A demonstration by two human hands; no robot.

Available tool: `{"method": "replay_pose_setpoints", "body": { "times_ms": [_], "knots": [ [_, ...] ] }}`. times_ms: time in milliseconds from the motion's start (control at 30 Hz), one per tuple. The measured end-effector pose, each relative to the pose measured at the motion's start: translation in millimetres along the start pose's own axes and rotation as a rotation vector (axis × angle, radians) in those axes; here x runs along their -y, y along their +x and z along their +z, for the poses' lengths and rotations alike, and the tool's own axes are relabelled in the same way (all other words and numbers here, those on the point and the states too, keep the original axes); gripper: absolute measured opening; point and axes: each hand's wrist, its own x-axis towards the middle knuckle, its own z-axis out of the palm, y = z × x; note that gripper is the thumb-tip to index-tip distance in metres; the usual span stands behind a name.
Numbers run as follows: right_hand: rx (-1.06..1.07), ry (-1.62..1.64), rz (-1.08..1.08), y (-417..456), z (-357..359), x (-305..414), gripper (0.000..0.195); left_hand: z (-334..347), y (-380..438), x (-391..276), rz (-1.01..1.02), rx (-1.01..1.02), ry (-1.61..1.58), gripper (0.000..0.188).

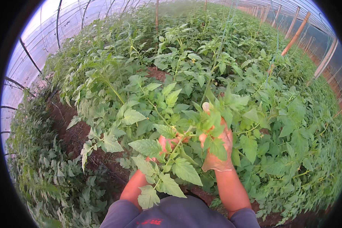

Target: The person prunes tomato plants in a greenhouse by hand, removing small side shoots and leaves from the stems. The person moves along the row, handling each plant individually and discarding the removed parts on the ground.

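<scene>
Both my hands are in among the leaves of a tomato plant, in front of my chest. My left hand [169,142] is at a leafy tomato branch [175,146] that hangs toward me; leaves hide most of its fingers, so its hold cannot be made out. A thin clear glove covers my right hand [219,142], which is raised beside the upper shoots, with tomato leaves [218,148] lying over its palm and fingers. What it grips is hidden. Small yellow flowers [173,128] show near my left hand. A green support string [223,37] runs up from the foliage just beyond my hands.
Dense tomato plants [287,128] surround me ahead and at both sides. Bare soil [74,134] shows at the left between rows. Wooden posts [296,34] stand at the right, with more hanging strings. Plastic greenhouse sheeting [31,57] on curved ribs rises at the left.
</scene>
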Motion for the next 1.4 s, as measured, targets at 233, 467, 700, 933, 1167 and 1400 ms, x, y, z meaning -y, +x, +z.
{"method": "replay_pose_setpoints", "body": {
  "times_ms": [233,467,700,933,1167,1400],
  "knots": [
    [-0.08,-0.155,-0.041,-14.0,1.4,-6.4,0.041,3.2,25.4,0.2,-0.013,-0.163,-0.081,0.054],
    [0.058,-0.221,0.272,-79.8,-43.8,-66.4,0.024,-36.2,-58.8,-1.7,-0.07,-0.438,0.098,0.052],
    [0.045,-0.417,0.513,-149.6,-79.3,-132.8,0.026,-91.4,-155.6,20.9,-0.387,-0.603,0.075,0.037],
    [-0.075,-0.705,0.538,-176.9,-72.0,-180.6,0.026,-178.7,-185.0,48.0,-0.522,-0.549,0.05,0.031],
    [-0.261,-0.692,-0.052,-92.5,82.7,-167.5,0.025,-264.7,-72.3,-29.1,-0.024,-0.408,-0.144,0.029],
    [-0.197,-0.718,-0.523,23.5,229.1,-122.0,0.032,-304.7,68.5,-23.5,0.308,-0.053,0.056,0.053]
  ]
}}
